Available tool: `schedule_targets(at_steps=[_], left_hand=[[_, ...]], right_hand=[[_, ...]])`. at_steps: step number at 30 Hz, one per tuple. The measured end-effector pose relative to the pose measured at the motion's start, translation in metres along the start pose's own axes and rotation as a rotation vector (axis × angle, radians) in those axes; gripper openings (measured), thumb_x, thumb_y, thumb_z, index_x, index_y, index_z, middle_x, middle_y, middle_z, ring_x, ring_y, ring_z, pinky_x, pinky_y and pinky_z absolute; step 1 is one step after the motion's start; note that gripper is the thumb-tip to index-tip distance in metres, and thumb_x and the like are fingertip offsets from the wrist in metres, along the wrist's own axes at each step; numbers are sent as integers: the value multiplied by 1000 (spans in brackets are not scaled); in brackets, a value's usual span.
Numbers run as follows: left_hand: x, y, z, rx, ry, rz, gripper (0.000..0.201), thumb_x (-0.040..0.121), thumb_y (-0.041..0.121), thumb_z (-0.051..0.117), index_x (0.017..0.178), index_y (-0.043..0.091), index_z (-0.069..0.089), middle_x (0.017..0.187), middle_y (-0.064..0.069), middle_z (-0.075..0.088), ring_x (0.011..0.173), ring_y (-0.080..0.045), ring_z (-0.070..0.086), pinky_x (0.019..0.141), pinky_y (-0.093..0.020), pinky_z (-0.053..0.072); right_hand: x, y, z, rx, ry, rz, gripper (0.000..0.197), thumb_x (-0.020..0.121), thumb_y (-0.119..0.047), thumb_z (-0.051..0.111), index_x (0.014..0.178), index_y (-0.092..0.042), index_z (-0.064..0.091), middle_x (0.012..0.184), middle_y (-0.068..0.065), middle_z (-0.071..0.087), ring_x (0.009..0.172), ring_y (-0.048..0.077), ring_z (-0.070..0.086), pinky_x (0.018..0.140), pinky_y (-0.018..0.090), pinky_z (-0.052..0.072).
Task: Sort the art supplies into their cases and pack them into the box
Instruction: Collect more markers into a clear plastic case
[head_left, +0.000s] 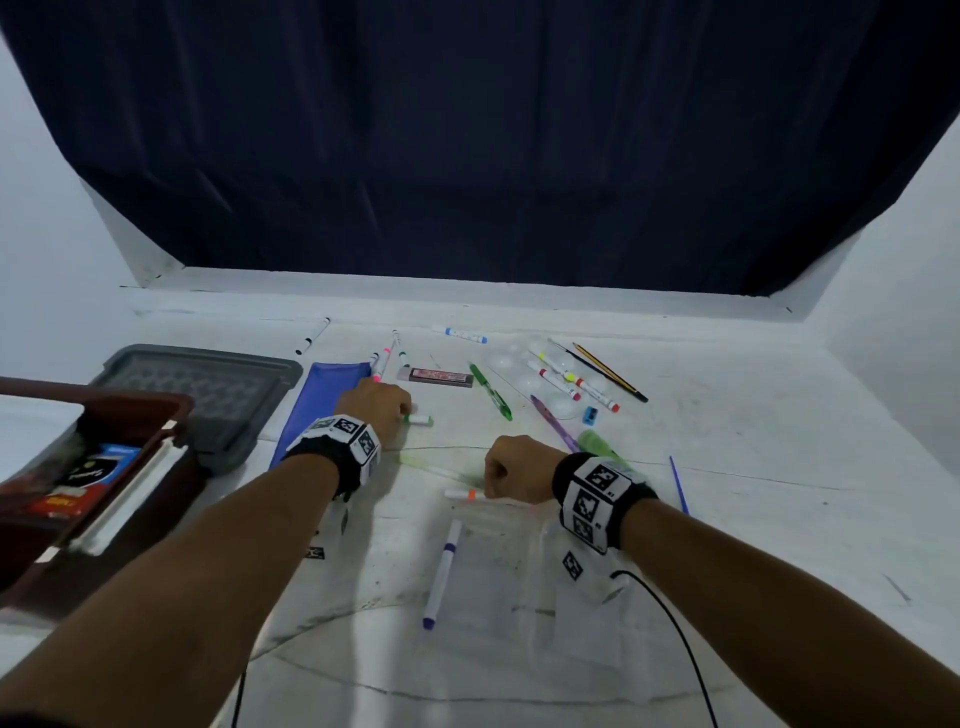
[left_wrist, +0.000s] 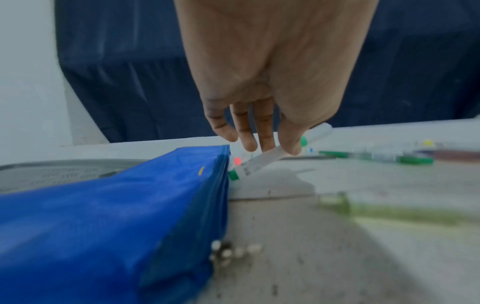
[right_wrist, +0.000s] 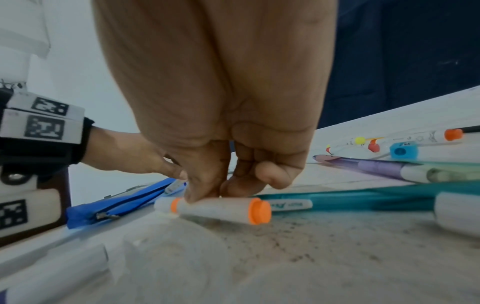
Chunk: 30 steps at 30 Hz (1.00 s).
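A blue zip pouch (head_left: 324, 400) (left_wrist: 111, 216) lies on the white table, left of centre. Just right of it, my left hand (head_left: 382, 402) (left_wrist: 262, 142) pinches a white marker with green ends (head_left: 420, 420) (left_wrist: 262, 162), tilted with its low end by the pouch's far corner. My right hand (head_left: 511, 467) (right_wrist: 218, 189) pinches a white marker with an orange cap (head_left: 465, 494) (right_wrist: 215, 207) that lies on the table. A purple-capped marker (head_left: 441, 574) lies nearer me. A dark red box (head_left: 78, 483) holding packets sits at the left edge.
A grey lid (head_left: 208, 389) lies behind the box. Several markers, a green pen (head_left: 491, 392), a purple pen (head_left: 553, 423), pencils, a blue sharpener (head_left: 590, 414) (right_wrist: 403, 151) and a brown eraser box (head_left: 441, 375) are scattered across the far table. A black cable (head_left: 670, 634) runs under my right forearm.
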<state>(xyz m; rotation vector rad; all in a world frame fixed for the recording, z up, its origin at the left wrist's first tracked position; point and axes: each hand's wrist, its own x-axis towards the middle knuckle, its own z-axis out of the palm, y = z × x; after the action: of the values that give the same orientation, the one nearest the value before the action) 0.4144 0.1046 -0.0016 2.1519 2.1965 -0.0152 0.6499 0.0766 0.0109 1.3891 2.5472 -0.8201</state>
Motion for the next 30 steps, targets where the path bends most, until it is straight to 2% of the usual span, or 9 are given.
schedule_targets(at_steps=[3,8,10,12,14,16,19,25,30], left_hand=[[-7,-4,-11,-95,42,-20,26,92,16,52,115,20,65,112,-8,67,103,-27,62,80,-37,53],[-32,8,-29,-516,163,-76,23,90,12,62,112,5,64,98,-10,68,82,-20,65,77,-27,49],[-53,24,-36,-748,24,-57,38,89,9,65,126,4,56,80,-10,67,57,-10,62,64,-23,52],[-76,39,-41,-933,-193,-23,60,89,2,64,143,8,39,79,-16,65,49,-10,60,54,-22,54],[-98,53,-39,-1002,-343,23,69,88,-4,63,148,14,34,83,-21,62,53,-13,62,53,-21,54],[-113,64,-36,-1041,-428,43,61,87,-7,62,142,13,44,84,-22,63,54,-15,65,57,-24,58],[-123,73,-23,-1036,-491,36,42,84,-9,65,124,6,58,82,-17,66,55,-18,68,62,-31,61],[-126,81,-5,-809,-410,91,12,81,-5,69,92,1,71,63,-7,67,59,-21,68,74,-40,61],[-124,88,-7,-647,-363,121,10,77,3,74,83,-4,73,75,-15,74,70,-24,73,75,-37,61]], right_hand=[[-3,0,-5,69,49,-3,16,92,-13,61,89,-1,71,97,6,72,92,20,64,80,29,48],[-10,-1,-15,241,259,64,15,81,-32,53,77,-21,62,90,-2,70,100,19,63,105,38,37],[-20,-1,-12,283,296,87,13,84,-35,58,85,-22,62,80,-2,64,102,25,60,101,40,42],[-36,-5,-6,360,302,105,17,91,-22,61,87,-7,67,70,3,59,81,23,60,94,38,49],[-53,-8,3,425,301,148,26,91,-14,62,81,8,69,69,17,63,62,26,62,69,32,58],[-68,-12,16,452,282,217,29,88,-16,64,76,10,71,73,25,70,64,33,67,59,28,57],[-85,-17,37,506,282,315,27,83,-14,67,72,10,71,69,21,72,64,28,69,67,33,61],[-110,-33,67,518,354,436,23,84,-12,67,72,7,72,66,15,72,60,21,69,67,31,62],[-114,-42,73,486,427,490,29,88,-17,62,72,4,74,67,13,73,67,22,72,73,29,60]])
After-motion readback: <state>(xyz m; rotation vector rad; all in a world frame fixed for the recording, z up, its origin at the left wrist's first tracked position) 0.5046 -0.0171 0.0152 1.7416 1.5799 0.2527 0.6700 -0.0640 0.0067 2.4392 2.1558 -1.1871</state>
